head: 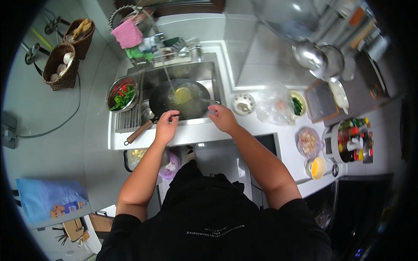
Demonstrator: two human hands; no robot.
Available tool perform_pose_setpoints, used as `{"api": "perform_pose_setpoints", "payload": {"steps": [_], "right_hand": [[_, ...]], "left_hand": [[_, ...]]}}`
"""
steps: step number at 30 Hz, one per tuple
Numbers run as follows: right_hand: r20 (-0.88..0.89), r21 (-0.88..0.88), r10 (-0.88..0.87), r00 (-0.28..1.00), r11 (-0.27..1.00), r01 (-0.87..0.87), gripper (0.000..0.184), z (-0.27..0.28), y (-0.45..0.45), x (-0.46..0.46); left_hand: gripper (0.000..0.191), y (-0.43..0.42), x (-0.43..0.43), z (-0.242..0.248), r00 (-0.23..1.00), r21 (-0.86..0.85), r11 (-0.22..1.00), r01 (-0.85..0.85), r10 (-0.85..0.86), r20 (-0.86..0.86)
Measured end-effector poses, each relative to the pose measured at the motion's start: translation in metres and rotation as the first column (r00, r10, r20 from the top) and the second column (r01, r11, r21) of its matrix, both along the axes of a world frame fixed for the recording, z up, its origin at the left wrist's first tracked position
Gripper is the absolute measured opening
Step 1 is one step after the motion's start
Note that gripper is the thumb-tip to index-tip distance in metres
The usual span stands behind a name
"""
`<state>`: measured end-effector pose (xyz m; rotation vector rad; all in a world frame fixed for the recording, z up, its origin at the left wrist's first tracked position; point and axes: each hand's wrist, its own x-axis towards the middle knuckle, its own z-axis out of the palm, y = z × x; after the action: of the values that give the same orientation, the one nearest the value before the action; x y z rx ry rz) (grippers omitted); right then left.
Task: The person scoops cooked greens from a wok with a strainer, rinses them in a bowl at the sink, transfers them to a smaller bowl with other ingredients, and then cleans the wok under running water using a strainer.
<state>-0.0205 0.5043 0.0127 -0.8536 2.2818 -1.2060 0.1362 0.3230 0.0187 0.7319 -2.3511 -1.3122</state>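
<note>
A dark wok (157, 98) with a wooden handle (139, 132) sits in the stainless steel sink (212, 78). Water runs from the faucet (158, 35) into it, onto a round yellowish thing (183, 95) that I cannot identify. A metal utensil handle (210, 101) reaches over the wok's right rim. My left hand (166, 127) hovers at the near rim, beside the wooden handle, fingers curled loosely around nothing. My right hand (224, 119) is just below the end of the metal handle, thumb and forefinger apart, with nothing seen in its grasp.
Left of the sink, a metal bowl (112, 93) of red and green peppers stands by a drying rack (125, 121). On the right counter are a patterned bowl (243, 111), a clear plastic bag (272, 106), a bowl of chopped greens (303, 102) and a rack of bottles (331, 143).
</note>
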Motion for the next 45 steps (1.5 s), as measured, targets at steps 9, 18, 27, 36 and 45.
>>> {"api": "perform_pose_setpoints", "payload": {"steps": [9,18,27,36,45], "right_hand": [[-0.151,0.631,0.206,0.967,0.773,-0.067,0.042,-0.110,-0.090,-0.066],[-0.031,0.932,0.156,0.987,0.362,-0.028,0.031,-0.107,-0.140,-0.098],[-0.130,0.724,0.368,0.921,0.670,-0.166,0.030,-0.006,-0.183,-0.093],[-0.107,0.290,0.081,0.991,0.956,-0.047,0.027,0.023,-0.158,-0.052],[0.721,0.002,0.138,0.679,0.979,-0.202,0.038,0.015,-0.167,-0.019]], "left_hand": [[0.018,-0.113,0.023,-0.045,0.992,0.282,0.951,-0.124,0.119,0.034],[0.019,-0.160,0.011,-0.033,0.991,0.414,0.900,-0.134,0.129,0.039],[0.020,-0.146,-0.020,-0.039,0.999,0.562,0.826,-0.032,0.002,0.053],[0.044,-0.090,-0.076,-0.033,0.991,0.835,0.550,-0.011,-0.108,0.084],[0.029,-0.094,-0.101,-0.038,0.998,0.927,0.374,0.017,0.046,-0.037]]}}
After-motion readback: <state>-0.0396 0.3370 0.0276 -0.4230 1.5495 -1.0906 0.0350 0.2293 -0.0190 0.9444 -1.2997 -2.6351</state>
